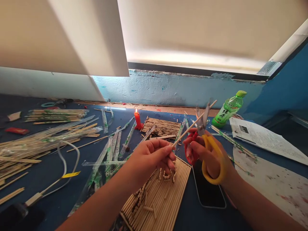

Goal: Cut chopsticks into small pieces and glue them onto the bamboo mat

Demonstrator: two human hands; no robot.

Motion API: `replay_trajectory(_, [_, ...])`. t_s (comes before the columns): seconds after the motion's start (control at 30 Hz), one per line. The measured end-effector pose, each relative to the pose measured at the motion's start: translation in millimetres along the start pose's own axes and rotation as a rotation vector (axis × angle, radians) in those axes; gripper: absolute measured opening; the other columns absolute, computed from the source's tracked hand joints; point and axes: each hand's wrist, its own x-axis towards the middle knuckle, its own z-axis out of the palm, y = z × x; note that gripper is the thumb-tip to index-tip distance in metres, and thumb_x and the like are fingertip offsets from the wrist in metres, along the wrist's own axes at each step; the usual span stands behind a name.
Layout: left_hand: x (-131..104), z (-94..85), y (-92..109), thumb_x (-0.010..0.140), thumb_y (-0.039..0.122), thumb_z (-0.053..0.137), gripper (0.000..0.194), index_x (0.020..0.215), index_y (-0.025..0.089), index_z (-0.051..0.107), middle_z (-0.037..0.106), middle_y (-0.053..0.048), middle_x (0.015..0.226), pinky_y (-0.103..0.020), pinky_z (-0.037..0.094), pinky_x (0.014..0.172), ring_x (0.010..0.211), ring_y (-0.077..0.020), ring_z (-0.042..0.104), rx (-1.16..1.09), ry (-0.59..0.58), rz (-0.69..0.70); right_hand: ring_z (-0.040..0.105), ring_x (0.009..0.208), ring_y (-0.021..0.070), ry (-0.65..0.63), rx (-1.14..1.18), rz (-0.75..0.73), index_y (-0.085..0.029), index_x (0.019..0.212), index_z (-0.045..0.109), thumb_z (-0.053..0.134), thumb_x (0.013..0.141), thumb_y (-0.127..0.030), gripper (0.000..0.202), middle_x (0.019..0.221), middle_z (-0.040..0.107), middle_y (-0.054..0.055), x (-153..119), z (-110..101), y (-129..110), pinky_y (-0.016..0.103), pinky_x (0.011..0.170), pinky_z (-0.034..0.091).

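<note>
My left hand point(154, 155) pinches a thin wooden chopstick point(189, 127) that slants up to the right. Red and yellow-handled scissors point(211, 150) are in my right hand point(204, 149), with fingers through the loops. Their blades point upward, slightly blurred, and the chopstick's upper part crosses by them; whether they touch it I cannot tell. Beneath my hands lies a panel of sticks side by side point(173, 195), with short cut pieces point(149, 208) on top and small pieces set in curved rows point(166, 175), partly hidden by my left hand.
A lit red candle point(137, 120) stands beside a smaller stick panel point(162, 126). Chopsticks and plastic wrappers point(112, 147) cover the left side, with a white cable point(64, 160). To the right are a phone point(209, 189), a green bottle point(227, 110) and papers point(267, 138).
</note>
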Motion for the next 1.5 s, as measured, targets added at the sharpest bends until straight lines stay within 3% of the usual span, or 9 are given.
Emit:
replay_trajectory(0.2, [-6,13.2,-6,0.087,0.035,0.07,0.022,0.081,0.014,0.065,0.063,-0.001,0.07,-0.019,0.045,0.049,0.053,-0.0091,0.057,0.253,-0.012,0.006,0.058,0.047,0.0132,0.214,0.288,-0.009,-0.023,0.11,0.052,0.07,0.082,-0.028,0.033,0.073,0.068,-0.001,3,3,-17,0.024,0.038,0.047])
replay_trajectory(0.37, [-8,14.4,-12,0.089,0.036,0.067,0.021,0.082,0.016,0.068,0.064,-0.002,0.07,-0.021,0.041,0.049,0.052,-0.0094,0.053,0.405,0.008,0.061,0.063,0.05,0.0131,0.254,0.279,-0.039,-0.025,0.109,0.053,0.074,0.081,-0.023,0.035,0.071,0.067,-0.003,0,5,-18,0.021,0.04,0.052])
replay_trajectory(0.6, [-13,11.3,-18,0.096,0.032,0.057,0.025,0.084,0.018,0.074,0.068,-0.004,0.068,-0.025,0.046,0.057,0.06,-0.0151,0.06,0.733,0.126,0.288,0.071,0.059,0.0187,0.338,0.2,-0.116,-0.028,0.105,0.05,0.073,0.085,-0.021,0.032,0.077,0.07,-0.003,-13,10,-15,0.031,0.053,0.062])
replay_trajectory(0.97, [-16,12.8,-25,0.094,0.031,0.06,0.019,0.092,0.021,0.076,0.075,-0.005,0.077,-0.028,0.055,0.066,0.066,-0.0182,0.068,0.704,0.261,0.464,0.07,0.056,0.0169,0.444,0.235,-0.197,-0.03,0.099,0.047,0.065,0.083,-0.018,0.027,0.073,0.067,-0.004,-21,26,-24,0.033,0.06,0.061])
replay_trajectory(1.23, [-18,17.7,-28,0.093,0.032,0.063,0.016,0.097,0.025,0.077,0.077,-0.003,0.077,-0.027,0.056,0.063,0.059,-0.0161,0.067,0.706,0.336,0.477,0.069,0.057,0.0177,0.461,0.233,-0.19,-0.03,0.1,0.047,0.062,0.087,-0.017,0.024,0.074,0.066,-0.003,-23,29,-28,0.035,0.059,0.061])
replay_trajectory(1.5, [-20,20.8,-25,0.094,0.031,0.063,0.015,0.097,0.024,0.076,0.077,0.0,0.074,-0.022,0.056,0.054,0.059,-0.0144,0.069,0.669,0.329,0.47,0.068,0.057,0.0174,0.488,0.215,-0.22,-0.03,0.1,0.046,0.062,0.088,-0.018,0.024,0.075,0.065,-0.003,-23,34,-29,0.034,0.058,0.061])
